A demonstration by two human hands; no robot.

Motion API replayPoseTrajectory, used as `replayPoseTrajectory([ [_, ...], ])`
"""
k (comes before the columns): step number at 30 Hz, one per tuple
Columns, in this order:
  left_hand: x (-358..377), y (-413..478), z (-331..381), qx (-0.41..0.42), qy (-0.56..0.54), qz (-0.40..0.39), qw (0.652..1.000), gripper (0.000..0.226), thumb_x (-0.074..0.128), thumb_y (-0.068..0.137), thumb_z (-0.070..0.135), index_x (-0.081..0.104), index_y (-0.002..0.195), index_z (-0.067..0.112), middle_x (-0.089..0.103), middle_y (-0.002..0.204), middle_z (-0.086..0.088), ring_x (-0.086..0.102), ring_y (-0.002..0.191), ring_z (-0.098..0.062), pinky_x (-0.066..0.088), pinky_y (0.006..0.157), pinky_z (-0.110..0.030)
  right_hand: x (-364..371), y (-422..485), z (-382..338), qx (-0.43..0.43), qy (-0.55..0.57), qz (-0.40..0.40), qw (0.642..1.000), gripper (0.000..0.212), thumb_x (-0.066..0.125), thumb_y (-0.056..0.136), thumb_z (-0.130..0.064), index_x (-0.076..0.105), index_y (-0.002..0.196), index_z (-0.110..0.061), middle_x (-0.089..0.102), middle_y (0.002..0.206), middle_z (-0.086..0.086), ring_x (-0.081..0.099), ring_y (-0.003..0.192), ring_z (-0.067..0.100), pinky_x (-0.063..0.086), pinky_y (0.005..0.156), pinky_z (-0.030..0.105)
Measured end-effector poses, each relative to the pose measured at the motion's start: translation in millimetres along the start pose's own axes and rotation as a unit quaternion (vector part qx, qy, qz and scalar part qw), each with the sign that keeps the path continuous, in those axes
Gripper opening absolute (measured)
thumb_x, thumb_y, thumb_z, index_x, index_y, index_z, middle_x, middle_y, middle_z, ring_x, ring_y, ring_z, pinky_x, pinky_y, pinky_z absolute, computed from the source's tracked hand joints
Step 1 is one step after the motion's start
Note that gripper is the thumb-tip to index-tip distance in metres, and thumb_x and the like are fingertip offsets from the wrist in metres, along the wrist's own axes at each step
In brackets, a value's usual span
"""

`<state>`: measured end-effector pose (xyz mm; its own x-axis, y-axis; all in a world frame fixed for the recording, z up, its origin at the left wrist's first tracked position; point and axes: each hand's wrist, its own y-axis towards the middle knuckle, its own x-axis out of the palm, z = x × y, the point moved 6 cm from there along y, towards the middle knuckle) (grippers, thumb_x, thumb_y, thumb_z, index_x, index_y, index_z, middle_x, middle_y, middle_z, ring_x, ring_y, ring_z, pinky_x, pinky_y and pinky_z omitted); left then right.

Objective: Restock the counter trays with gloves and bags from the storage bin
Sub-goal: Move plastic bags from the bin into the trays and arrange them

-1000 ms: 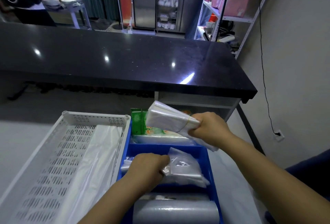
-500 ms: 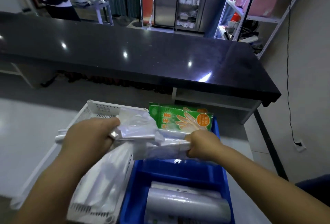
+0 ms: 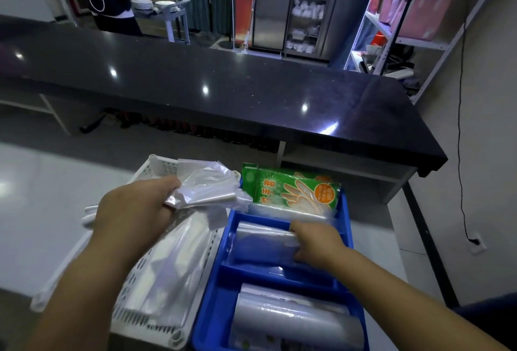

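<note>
The left hand (image 3: 137, 210) pinches the slippery loose bags (image 3: 207, 191) in a narrow grip over the white basket (image 3: 156, 166), so they may slide out, and the right hand (image 3: 316, 241), its grip around the bag bundle (image 3: 263, 241) in the middle compartment of the blue tray (image 3: 347, 210), may crumple it.

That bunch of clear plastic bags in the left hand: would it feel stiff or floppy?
Probably floppy: the clear plastic bags crumple and sag beyond the left hand pinching them. Likely light, held up by one hand. The glossy film may be slippery.
</note>
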<state>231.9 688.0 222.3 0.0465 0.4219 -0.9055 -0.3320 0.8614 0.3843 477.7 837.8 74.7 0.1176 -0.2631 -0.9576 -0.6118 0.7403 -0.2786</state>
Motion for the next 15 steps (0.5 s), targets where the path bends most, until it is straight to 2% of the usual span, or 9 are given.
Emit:
replayPoseTrajectory([
  [5,1.6,-1.9,-6.7,-0.012,0.008,0.003,1.0,0.012,0.071,0.072,0.031,0.061,0.07,0.024,0.05,0.05,0.002,0.042,0.05,-0.027,0.025,0.048,-0.026,-8.3,-19.7,-7.0,-0.033,-0.069,0.163,0.984,0.054,0.075,0.067,-0.038,0.051,0.111,-0.019,0.061,0.11,0.004,0.055,0.097,0.026,0.045,0.078,0.036],
  [8,2.4,-1.1,-4.4,-0.007,0.003,0.004,1.0,0.011,0.07,0.071,0.034,0.062,0.072,0.026,0.059,0.055,-0.002,0.048,0.052,-0.029,0.027,0.049,-0.027,-6.1,-27.3,-5.5,-0.057,-0.092,0.209,0.972,0.038,0.079,0.066,-0.03,0.063,0.098,-0.019,0.066,0.095,0.002,0.058,0.084,0.023,0.049,0.071,0.033],
  [10,2.7,1.5,1.4,0.004,-0.008,0.008,1.0,0.01,0.067,0.07,0.036,0.062,0.072,0.027,0.06,0.056,-0.001,0.045,0.051,-0.027,0.026,0.049,-0.026,-0.8,-27.7,-4.9,-0.069,-0.096,0.193,0.974,0.026,0.075,0.072,-0.029,0.065,0.095,-0.021,0.066,0.094,-0.001,0.058,0.084,0.019,0.048,0.072,0.03],
  [13,4.6,6.2,16.4,0.029,-0.016,0.006,0.999,0.01,0.068,0.071,0.036,0.064,0.075,0.028,0.063,0.056,0.0,0.04,0.051,-0.021,0.02,0.047,-0.022,-0.9,-28.4,5.5,-0.046,-0.013,0.18,0.982,0.03,0.063,0.085,-0.032,0.06,0.114,-0.024,0.061,0.112,-0.003,0.054,0.101,0.018,0.044,0.085,0.03],
  [15,9.4,7.6,32.1,0.06,-0.023,0.001,0.998,0.015,0.069,0.071,0.04,0.065,0.076,0.027,0.065,0.058,0.0,0.042,0.051,-0.02,0.02,0.047,-0.022,-23.3,-35.4,15.2,-0.012,0.123,0.243,0.962,0.032,0.063,0.087,-0.03,0.06,0.117,-0.023,0.062,0.113,-0.003,0.055,0.101,0.014,0.046,0.086,0.032],
])
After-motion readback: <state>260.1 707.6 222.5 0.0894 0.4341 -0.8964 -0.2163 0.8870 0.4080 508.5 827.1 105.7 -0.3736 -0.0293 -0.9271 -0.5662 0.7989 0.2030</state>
